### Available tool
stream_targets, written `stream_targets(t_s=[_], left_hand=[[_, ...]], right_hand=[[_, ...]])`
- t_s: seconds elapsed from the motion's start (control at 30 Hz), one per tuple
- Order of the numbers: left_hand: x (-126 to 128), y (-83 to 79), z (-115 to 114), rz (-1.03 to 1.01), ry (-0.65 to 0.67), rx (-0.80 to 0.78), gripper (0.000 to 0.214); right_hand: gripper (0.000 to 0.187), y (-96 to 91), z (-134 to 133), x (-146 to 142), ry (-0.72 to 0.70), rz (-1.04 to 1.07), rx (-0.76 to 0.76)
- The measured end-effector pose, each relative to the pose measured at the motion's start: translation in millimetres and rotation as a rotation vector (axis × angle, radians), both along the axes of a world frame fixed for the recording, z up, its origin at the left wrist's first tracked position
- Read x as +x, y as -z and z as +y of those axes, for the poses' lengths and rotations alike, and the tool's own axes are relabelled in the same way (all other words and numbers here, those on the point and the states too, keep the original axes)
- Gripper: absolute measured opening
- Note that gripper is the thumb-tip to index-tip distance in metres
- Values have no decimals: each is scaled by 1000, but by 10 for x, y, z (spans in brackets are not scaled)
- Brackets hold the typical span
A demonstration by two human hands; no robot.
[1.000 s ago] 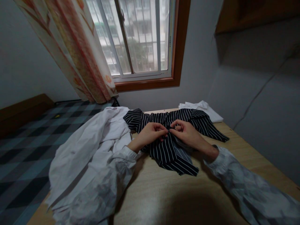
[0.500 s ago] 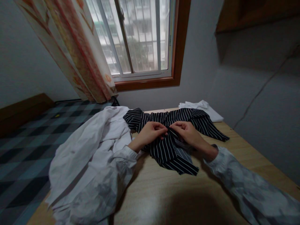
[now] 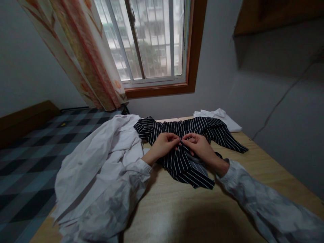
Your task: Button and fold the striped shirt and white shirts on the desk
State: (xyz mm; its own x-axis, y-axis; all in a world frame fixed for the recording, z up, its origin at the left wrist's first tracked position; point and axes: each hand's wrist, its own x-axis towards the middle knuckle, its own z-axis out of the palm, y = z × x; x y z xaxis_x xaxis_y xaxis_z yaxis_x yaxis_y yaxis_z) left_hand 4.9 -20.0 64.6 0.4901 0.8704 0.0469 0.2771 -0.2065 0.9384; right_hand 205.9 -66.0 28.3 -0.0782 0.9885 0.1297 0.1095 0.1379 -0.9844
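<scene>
A black shirt with white stripes point(image 3: 177, 165) lies spread over the wooden table, one sleeve stretched out to the right. My left hand point(image 3: 164, 145) pinches the cloth at the middle of its front. Close beside it, my right hand point(image 3: 198, 145) also has thumb and forefinger pressed together on the shirt's front, the fingertips almost touching those of the left. Whatever small part lies between the fingertips is too small to make out. Grey lining or inner cloth shows below my right hand.
A rumpled white garment point(image 3: 98, 162) lies left of the shirt, partly under my left sleeve. Folded white cloth point(image 3: 225, 119) rests at the table's point(image 3: 162, 209) back right corner. A checked bed point(image 3: 27, 168) adjoins on the left. Behind are a curtain point(image 3: 86, 54) and a window point(image 3: 152, 40).
My right hand has shifted slightly left and its fingertips have come closer to those of my left hand. The shirt lies nearly as before.
</scene>
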Motion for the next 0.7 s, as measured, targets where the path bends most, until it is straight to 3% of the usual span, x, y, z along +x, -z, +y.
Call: stream_targets(t_s=[0.33, 0.5, 0.7], left_hand=[[151, 462, -246, -57, -181, 81, 28], [188, 570, -372, -16, -283, 225, 39], [190, 651, -368, -39, -267, 258, 33]], right_hand=[[26, 404, -32, -54, 89, -67, 172], [20, 445, -39, -53, 101, -194, 246], [24, 426, -77, -26, 96, -192, 244]])
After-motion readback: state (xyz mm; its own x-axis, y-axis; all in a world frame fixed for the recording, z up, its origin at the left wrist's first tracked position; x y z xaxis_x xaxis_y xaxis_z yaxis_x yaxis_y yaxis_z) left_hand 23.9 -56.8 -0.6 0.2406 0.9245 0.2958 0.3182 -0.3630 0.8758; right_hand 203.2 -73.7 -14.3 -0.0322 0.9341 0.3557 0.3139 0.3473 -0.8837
